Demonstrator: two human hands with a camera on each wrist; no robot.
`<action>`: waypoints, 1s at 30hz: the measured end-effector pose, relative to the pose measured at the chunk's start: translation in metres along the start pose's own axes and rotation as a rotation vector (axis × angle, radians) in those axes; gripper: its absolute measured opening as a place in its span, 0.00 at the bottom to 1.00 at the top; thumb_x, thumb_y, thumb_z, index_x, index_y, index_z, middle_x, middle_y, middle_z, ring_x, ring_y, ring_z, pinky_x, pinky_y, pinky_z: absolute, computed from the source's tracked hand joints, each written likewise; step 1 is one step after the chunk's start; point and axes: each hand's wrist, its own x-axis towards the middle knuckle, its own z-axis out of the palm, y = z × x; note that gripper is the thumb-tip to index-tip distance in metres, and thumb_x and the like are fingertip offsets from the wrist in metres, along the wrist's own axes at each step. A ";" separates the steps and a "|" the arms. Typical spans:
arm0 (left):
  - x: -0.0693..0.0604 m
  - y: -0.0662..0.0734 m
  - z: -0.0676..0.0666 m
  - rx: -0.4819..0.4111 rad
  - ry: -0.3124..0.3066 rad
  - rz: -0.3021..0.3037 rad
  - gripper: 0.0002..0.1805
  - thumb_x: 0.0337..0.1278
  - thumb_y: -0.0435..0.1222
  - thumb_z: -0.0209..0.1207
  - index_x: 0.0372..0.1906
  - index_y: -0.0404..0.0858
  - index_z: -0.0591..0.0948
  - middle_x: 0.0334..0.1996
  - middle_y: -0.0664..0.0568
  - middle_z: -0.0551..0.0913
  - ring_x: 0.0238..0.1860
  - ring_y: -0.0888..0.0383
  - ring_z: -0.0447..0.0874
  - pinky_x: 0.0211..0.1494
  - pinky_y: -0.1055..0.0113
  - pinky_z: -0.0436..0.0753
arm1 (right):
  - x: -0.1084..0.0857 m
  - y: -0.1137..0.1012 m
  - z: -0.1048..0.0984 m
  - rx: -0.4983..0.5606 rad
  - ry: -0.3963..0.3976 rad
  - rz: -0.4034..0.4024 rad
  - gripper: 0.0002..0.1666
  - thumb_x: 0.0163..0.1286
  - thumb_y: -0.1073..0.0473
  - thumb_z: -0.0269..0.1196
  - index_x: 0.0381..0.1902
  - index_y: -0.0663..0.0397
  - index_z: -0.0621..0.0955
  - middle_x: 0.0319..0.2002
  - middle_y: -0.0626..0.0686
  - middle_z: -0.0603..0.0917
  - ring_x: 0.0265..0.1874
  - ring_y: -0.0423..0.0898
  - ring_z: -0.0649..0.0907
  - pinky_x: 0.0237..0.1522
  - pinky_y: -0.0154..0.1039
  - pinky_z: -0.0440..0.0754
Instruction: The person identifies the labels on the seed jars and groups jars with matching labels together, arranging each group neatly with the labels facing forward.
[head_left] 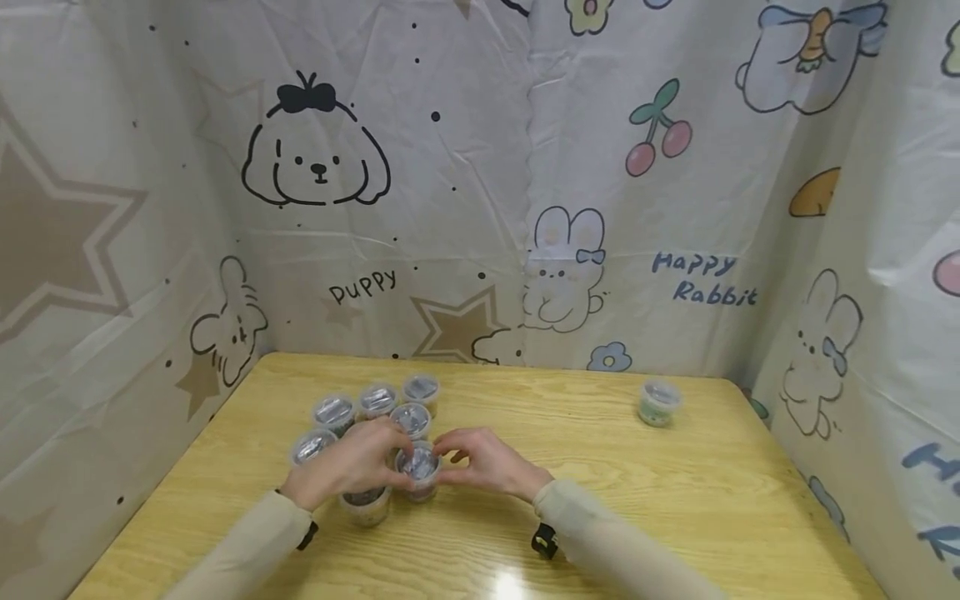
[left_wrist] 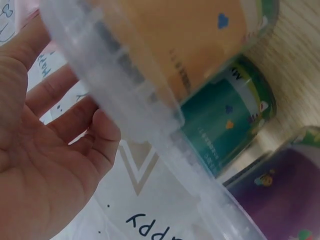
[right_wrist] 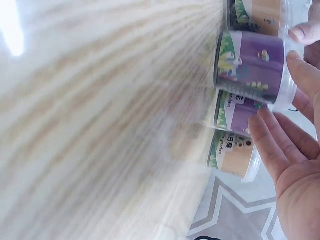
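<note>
Widest passage: right part of yellow wood-grain table [head_left: 592,442], between right hand [head_left: 487,460] and lone round plastic tub with green side [head_left: 660,404], the one obstacle there. Left part blocked: bunched round clear-plastic lidded tubs [head_left: 377,400], tight gaps. Left hand [head_left: 348,458] overhangs the bunch; both hands hold purple-sided round plastic tub [right_wrist: 252,67]. White printed cloth walls [head_left: 450,158] bound back and sides.
</note>
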 end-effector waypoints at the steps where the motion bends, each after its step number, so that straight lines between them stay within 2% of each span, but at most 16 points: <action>1: 0.000 0.001 0.001 0.006 0.007 -0.001 0.20 0.42 0.55 0.73 0.37 0.46 0.87 0.39 0.58 0.85 0.42 0.59 0.80 0.42 0.63 0.80 | 0.000 -0.001 0.000 -0.005 -0.006 0.006 0.18 0.62 0.53 0.71 0.49 0.53 0.84 0.52 0.50 0.85 0.50 0.40 0.84 0.46 0.26 0.82; 6: 0.001 0.005 0.002 0.003 0.014 -0.016 0.22 0.42 0.57 0.73 0.36 0.45 0.87 0.36 0.59 0.84 0.37 0.63 0.77 0.36 0.68 0.78 | 0.000 -0.007 0.001 -0.009 -0.014 0.038 0.18 0.61 0.52 0.72 0.46 0.52 0.84 0.52 0.50 0.85 0.50 0.40 0.84 0.46 0.25 0.81; 12: 0.004 0.011 0.001 -0.080 -0.006 -0.022 0.21 0.42 0.52 0.74 0.36 0.41 0.87 0.29 0.59 0.82 0.27 0.67 0.71 0.28 0.73 0.73 | -0.002 -0.006 0.001 -0.032 -0.002 0.023 0.14 0.60 0.49 0.72 0.36 0.49 0.82 0.49 0.48 0.86 0.50 0.41 0.84 0.49 0.27 0.81; 19: 0.008 0.014 0.004 -0.128 -0.029 -0.031 0.21 0.46 0.52 0.72 0.39 0.40 0.87 0.32 0.58 0.84 0.29 0.65 0.73 0.29 0.74 0.74 | -0.006 0.001 -0.003 -0.065 -0.001 -0.024 0.13 0.61 0.46 0.69 0.36 0.47 0.82 0.45 0.45 0.86 0.49 0.39 0.84 0.57 0.31 0.78; 22: 0.012 0.016 0.002 -0.133 -0.011 -0.006 0.20 0.49 0.52 0.71 0.40 0.41 0.87 0.33 0.58 0.85 0.30 0.63 0.75 0.31 0.74 0.74 | -0.009 0.003 -0.008 -0.025 0.004 -0.015 0.14 0.62 0.47 0.68 0.37 0.49 0.82 0.47 0.47 0.86 0.50 0.40 0.84 0.56 0.31 0.79; 25: 0.016 0.018 -0.001 -0.159 0.019 0.007 0.19 0.49 0.52 0.71 0.40 0.42 0.87 0.33 0.58 0.85 0.29 0.62 0.75 0.31 0.73 0.74 | -0.012 0.003 -0.018 0.036 0.020 0.028 0.14 0.61 0.48 0.69 0.37 0.49 0.81 0.54 0.52 0.84 0.51 0.42 0.85 0.54 0.32 0.81; 30: 0.023 0.022 -0.009 -0.248 0.045 -0.006 0.17 0.53 0.51 0.68 0.43 0.45 0.86 0.38 0.60 0.83 0.35 0.60 0.79 0.36 0.69 0.78 | -0.016 0.003 -0.038 0.116 0.046 0.102 0.12 0.62 0.49 0.69 0.37 0.48 0.81 0.58 0.57 0.82 0.52 0.45 0.85 0.54 0.34 0.82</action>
